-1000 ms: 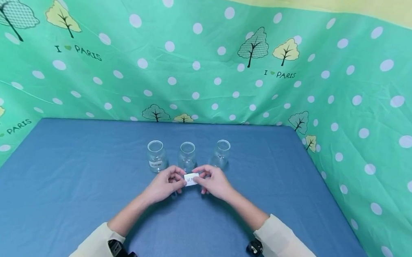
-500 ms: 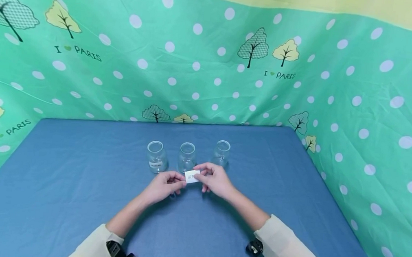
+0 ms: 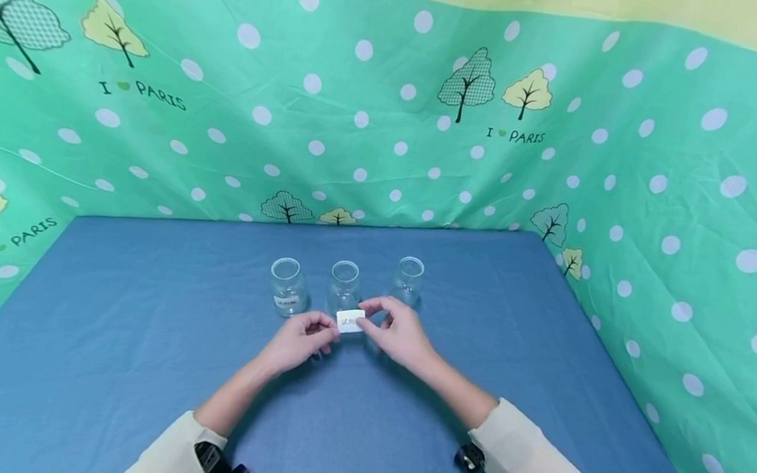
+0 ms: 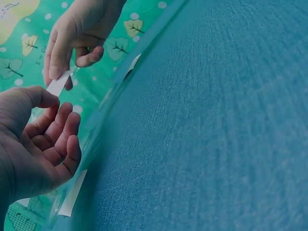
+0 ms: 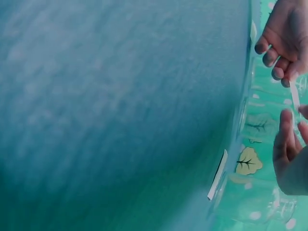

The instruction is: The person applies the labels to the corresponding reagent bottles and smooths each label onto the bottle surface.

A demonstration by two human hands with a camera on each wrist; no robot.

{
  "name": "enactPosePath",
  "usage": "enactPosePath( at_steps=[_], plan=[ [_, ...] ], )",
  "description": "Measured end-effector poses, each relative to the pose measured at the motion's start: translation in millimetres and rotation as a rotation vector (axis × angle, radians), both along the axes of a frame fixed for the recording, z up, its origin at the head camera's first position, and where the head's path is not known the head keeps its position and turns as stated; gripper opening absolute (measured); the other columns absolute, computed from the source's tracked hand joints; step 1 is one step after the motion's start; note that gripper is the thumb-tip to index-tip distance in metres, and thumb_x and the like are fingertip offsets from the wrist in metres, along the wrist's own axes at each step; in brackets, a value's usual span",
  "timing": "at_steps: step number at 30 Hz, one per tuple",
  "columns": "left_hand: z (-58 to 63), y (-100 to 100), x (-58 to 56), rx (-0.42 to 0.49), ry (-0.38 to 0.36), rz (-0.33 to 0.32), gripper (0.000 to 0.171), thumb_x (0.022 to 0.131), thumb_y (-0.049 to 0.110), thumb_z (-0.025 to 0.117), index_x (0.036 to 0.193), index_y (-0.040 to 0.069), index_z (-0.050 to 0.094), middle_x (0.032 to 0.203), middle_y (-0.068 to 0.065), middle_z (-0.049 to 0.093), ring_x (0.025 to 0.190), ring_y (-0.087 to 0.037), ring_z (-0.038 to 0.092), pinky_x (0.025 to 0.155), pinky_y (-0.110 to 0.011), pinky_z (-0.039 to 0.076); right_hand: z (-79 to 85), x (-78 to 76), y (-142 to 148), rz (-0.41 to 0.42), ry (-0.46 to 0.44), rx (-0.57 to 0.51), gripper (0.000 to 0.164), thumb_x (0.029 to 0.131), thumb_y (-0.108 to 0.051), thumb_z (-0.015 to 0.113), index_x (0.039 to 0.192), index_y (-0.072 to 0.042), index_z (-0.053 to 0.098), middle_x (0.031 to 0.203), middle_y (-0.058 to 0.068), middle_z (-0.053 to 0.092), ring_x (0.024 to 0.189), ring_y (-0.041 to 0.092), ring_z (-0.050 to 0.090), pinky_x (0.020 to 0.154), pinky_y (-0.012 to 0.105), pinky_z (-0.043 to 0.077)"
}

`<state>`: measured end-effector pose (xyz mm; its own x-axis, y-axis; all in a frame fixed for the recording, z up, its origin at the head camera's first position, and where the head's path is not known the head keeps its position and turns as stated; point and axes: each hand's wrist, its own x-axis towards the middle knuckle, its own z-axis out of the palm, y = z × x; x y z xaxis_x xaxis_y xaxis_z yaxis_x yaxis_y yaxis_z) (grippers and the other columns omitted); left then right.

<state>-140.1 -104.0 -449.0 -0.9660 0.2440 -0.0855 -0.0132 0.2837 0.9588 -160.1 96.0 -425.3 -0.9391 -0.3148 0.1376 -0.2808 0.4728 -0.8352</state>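
A small white label (image 3: 350, 321) with dark handwriting is stretched between the two hands, in front of the middle glass jar (image 3: 345, 285). My left hand (image 3: 298, 341) pinches its left edge between thumb and forefinger. At the opposite edge, my right hand (image 3: 404, 335) holds it with thumb and fingertips. In the left wrist view the label (image 4: 58, 84) appears nearly edge-on between both hands. The left glass jar (image 3: 289, 283) bears a written white label on its front. Behind the right hand stands the right glass jar (image 3: 408, 278), its lower part partly hidden.
Blue cloth covers the table (image 3: 141, 321). A green dotted curtain (image 3: 355, 114) with tree prints hangs along the back and sides. The jars stand upright in a row, mouths uncovered. In the right wrist view, a white strip (image 5: 219, 173) shows on a jar.
Both hands have risen slightly towards the jars, and the label has shifted a little up and left, turning more level. The jars keep their places.
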Motion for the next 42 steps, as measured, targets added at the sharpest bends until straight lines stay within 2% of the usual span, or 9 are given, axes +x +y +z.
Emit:
enactPosePath(
  at_steps=[4, 8, 12, 15, 20, 30, 35, 39, 42],
  plan=[
    [1.4, 1, 0.4, 0.009, -0.007, 0.021, 0.014, 0.087, 0.007, 0.059, 0.094, -0.005, 0.062, 0.080, -0.022, 0.064, 0.063, -0.015, 0.059, 0.054, -0.029, 0.049, -1.6, 3.5, 2, -0.033, 0.309, 0.149, 0.019, 0.083, -0.022, 0.071, 0.099, -0.012, 0.069, 0.091, 0.001, 0.064, 0.056, 0.005, 0.047, 0.050, 0.017, 0.041],
    [2.5, 1, 0.5, 0.011, -0.013, 0.036, 0.014, 0.087, 0.007, 0.060, 0.094, -0.005, 0.062, 0.081, -0.023, 0.064, 0.063, -0.015, 0.059, 0.054, -0.029, 0.049, -2.9, 5.5, 4, -0.054, 0.560, 0.251, 0.016, 0.081, -0.023, 0.072, 0.094, -0.015, 0.069, 0.084, -0.001, 0.063, 0.056, 0.005, 0.049, 0.049, 0.015, 0.038],
    [2.3, 2, 0.1, 0.016, -0.006, 0.045, 0.014, 0.087, 0.007, 0.059, 0.094, -0.005, 0.062, 0.080, -0.022, 0.064, 0.062, -0.014, 0.058, 0.054, -0.029, 0.049, -3.2, 7.9, 2, -0.023, 0.753, 0.308, 0.012, 0.079, -0.021, 0.073, 0.090, -0.016, 0.069, 0.077, -0.002, 0.060, 0.059, 0.008, 0.056, 0.046, 0.016, 0.039],
    [1.1, 2, -0.8, 0.019, -0.002, 0.043, 0.015, 0.088, 0.007, 0.059, 0.095, -0.006, 0.062, 0.081, -0.023, 0.065, 0.062, -0.014, 0.058, 0.054, -0.029, 0.049, -3.4, 10.1, -1, 0.019, 0.838, 0.354, 0.012, 0.079, -0.022, 0.072, 0.090, -0.017, 0.069, 0.075, -0.004, 0.058, 0.057, 0.005, 0.053, 0.045, 0.016, 0.038],
    [0.3, 2, -3.0, 0.015, 0.013, 0.019, 0.016, 0.089, 0.005, 0.057, 0.097, -0.008, 0.061, 0.083, -0.028, 0.064, 0.064, -0.017, 0.059, 0.054, -0.032, 0.050, -4.5, 13.1, -4, 0.046, 0.846, 0.433, 0.017, 0.080, -0.025, 0.072, 0.096, -0.020, 0.070, 0.074, -0.006, 0.056, 0.050, 0.002, 0.041, 0.042, 0.015, 0.031],
    [2.9, 2, 1.5, 0.001, 0.050, -0.020, 0.017, 0.089, 0.009, 0.059, 0.098, -0.005, 0.061, 0.085, -0.023, 0.064, 0.065, -0.013, 0.059, 0.056, -0.029, 0.049, -6.6, 16.2, -4, 0.044, 0.750, 0.513, 0.022, 0.082, -0.029, 0.070, 0.102, -0.022, 0.070, 0.075, -0.007, 0.058, 0.052, 0.001, 0.044, 0.042, 0.014, 0.029],
    [4.8, 2, 3.3, -0.014, 0.093, -0.046, 0.015, 0.090, 0.011, 0.060, 0.097, -0.002, 0.062, 0.084, -0.023, 0.064, 0.065, -0.015, 0.060, 0.055, -0.026, 0.048, -8.0, 15.7, -5, 0.060, 0.731, 0.472, 0.020, 0.083, -0.029, 0.070, 0.101, -0.020, 0.070, 0.074, -0.006, 0.060, 0.056, 0.002, 0.051, 0.043, 0.015, 0.034],
    [7.2, 3, 4.1, -0.018, 0.101, -0.050, 0.014, 0.091, 0.013, 0.059, 0.096, -0.001, 0.062, 0.085, -0.023, 0.064, 0.067, -0.015, 0.059, 0.055, -0.023, 0.046, -8.5, 14.8, -5, 0.087, 0.667, 0.400, 0.018, 0.084, -0.026, 0.069, 0.100, -0.018, 0.070, 0.073, -0.004, 0.061, 0.059, 0.007, 0.056, 0.046, 0.015, 0.037],
    [9.6, 4, 5.3, -0.025, 0.101, -0.047, 0.015, 0.092, 0.013, 0.059, 0.096, 0.000, 0.062, 0.086, -0.023, 0.064, 0.068, -0.016, 0.060, 0.055, -0.025, 0.047, -7.5, 14.5, -5, 0.093, 0.614, 0.374, 0.017, 0.085, -0.025, 0.068, 0.100, -0.018, 0.070, 0.072, -0.005, 0.060, 0.058, 0.006, 0.054, 0.048, 0.013, 0.036]
  ],
)
